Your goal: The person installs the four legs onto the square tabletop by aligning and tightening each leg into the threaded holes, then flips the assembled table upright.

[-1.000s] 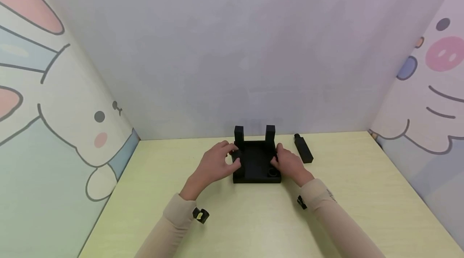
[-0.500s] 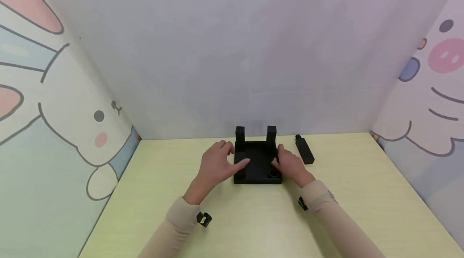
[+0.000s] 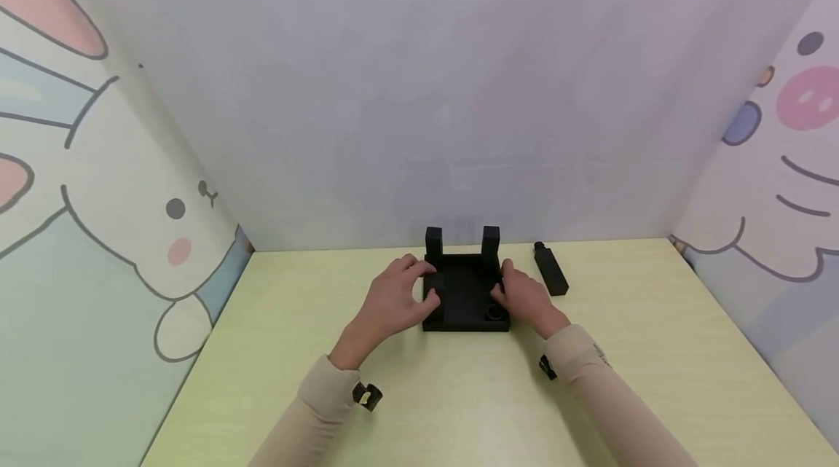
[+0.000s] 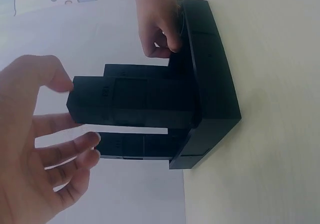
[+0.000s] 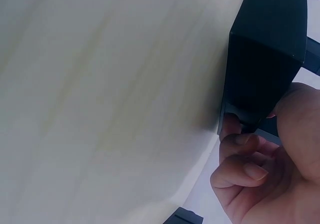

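A black square base (image 3: 468,292) with legs rising from it, like a small table turned upside down, sits near the back of the table. My left hand (image 3: 393,296) pinches the free end of its front-left leg (image 4: 135,102) between thumb and fingers. That leg stands upright on the base. My right hand (image 3: 524,299) grips the base's right side, thumb over the edge and fingers curled below it in the right wrist view. Two legs stand at the back corners, one left (image 3: 434,245) and one right (image 3: 490,245). At the front-right corner a round socket (image 3: 494,312) shows.
A loose black leg (image 3: 551,270) with a narrow peg at its far end lies on the table to the right of my right hand. The pale wood table (image 3: 314,409) meets a grey wall (image 3: 446,88) behind the base. Cartoon-printed side panels stand left and right.
Half a second ago my left thumb stretched out over the base; now thumb and fingers have closed in on the front-left leg. My right hand keeps its grip on the base.
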A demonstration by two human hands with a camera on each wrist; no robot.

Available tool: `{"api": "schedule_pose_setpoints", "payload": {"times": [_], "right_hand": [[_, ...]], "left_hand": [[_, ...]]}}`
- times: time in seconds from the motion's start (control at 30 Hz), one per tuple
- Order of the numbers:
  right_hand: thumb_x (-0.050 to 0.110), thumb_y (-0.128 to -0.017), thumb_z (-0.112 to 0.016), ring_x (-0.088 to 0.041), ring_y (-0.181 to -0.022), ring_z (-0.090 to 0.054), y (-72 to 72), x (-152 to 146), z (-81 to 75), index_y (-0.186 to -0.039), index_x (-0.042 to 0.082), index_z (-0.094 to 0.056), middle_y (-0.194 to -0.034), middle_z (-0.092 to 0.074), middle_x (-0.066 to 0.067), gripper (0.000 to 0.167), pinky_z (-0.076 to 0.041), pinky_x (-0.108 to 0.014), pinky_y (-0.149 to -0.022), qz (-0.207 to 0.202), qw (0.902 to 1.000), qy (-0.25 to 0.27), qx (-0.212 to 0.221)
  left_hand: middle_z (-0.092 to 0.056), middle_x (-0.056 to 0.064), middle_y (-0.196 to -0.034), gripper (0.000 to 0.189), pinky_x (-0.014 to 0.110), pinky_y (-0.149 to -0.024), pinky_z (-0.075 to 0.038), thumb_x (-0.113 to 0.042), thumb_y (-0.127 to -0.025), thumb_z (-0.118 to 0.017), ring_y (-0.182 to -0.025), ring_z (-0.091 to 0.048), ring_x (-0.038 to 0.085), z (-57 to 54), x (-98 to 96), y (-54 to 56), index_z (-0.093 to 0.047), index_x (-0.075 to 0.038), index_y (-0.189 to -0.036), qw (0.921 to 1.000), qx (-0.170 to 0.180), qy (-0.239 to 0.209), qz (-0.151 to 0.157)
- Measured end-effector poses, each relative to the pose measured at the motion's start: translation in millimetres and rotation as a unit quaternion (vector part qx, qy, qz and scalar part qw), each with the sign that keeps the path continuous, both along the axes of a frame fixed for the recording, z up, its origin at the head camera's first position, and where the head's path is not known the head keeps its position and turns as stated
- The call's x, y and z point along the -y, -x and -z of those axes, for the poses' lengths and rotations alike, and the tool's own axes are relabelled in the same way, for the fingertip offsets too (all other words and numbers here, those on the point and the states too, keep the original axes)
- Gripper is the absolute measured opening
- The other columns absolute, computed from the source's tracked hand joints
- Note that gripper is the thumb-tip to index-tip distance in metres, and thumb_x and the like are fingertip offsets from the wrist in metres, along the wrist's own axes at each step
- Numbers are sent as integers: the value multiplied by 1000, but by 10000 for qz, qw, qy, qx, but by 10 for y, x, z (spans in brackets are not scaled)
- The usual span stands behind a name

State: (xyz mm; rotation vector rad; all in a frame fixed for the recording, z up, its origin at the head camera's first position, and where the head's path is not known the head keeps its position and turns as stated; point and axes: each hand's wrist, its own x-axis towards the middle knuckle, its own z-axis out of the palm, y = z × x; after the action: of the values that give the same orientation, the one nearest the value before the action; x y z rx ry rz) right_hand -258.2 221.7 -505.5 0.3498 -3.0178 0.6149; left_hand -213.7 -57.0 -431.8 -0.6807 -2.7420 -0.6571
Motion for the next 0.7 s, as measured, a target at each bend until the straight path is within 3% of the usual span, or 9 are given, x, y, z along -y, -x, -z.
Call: {"api": "schedule_pose_setpoints", "payload": {"times": [0.17, 0.27, 0.43, 0.6, 0.7], "right_hand": [[13, -95, -55, -18, -50, -42, 6, 1, -7, -101, 1, -41, -62, -43, -3, 19, -31, -31, -47, -5, 10000, 26, 9], [13, -95, -55, -18, -50, -42, 4, 3, -1, -101, 1, -41, -61, -43, -3, 19, -31, -31, -47, -7, 10000, 20, 18], [14, -95, -56, -18, -50, -43, 18, 2, 10, -101, 1, -42, -61, -44, -3, 20, -32, -31, -47, 24, 10000, -15, 14], [15, -95, -56, -19, -50, -43, 27, 1, 11, -101, 1, -41, -61, -44, -4, 20, -32, -31, -47, 61, 10000, -39, 68], [15, -95, -56, -19, -50, -44, 23, 0, 10, -101, 2, -41, -62, -44, -4, 20, -32, -31, -47, 65, 9999, -48, 70]], "left_hand": [[-62, -2, -93, 45, 27, -67, -48, -60, -89, -67, -79, -55, 11, 42, -30, 1, -66, -16, -99, 9979, -404, 185, -481], [-62, -1, -90, 41, 27, -66, -47, -55, -89, -69, -77, -53, 12, 43, -41, -9, -63, -15, -92, 9974, -485, 122, -519], [-65, 0, -103, 25, 29, -71, -51, -35, -91, -67, -86, -56, 14, 31, -23, -15, -69, -16, -107, 9993, -339, 29, -182], [-65, 1, -112, 35, 29, -73, -48, -22, -87, -63, -91, -54, 15, 15, 12, -13, -69, -21, -122, 9999, 54, -24, 86], [-65, 3, -118, 40, 32, -75, -50, -26, -86, -64, -96, -57, 17, 13, 21, -8, -67, -20, -126, 9999, 97, -13, 64]]}}
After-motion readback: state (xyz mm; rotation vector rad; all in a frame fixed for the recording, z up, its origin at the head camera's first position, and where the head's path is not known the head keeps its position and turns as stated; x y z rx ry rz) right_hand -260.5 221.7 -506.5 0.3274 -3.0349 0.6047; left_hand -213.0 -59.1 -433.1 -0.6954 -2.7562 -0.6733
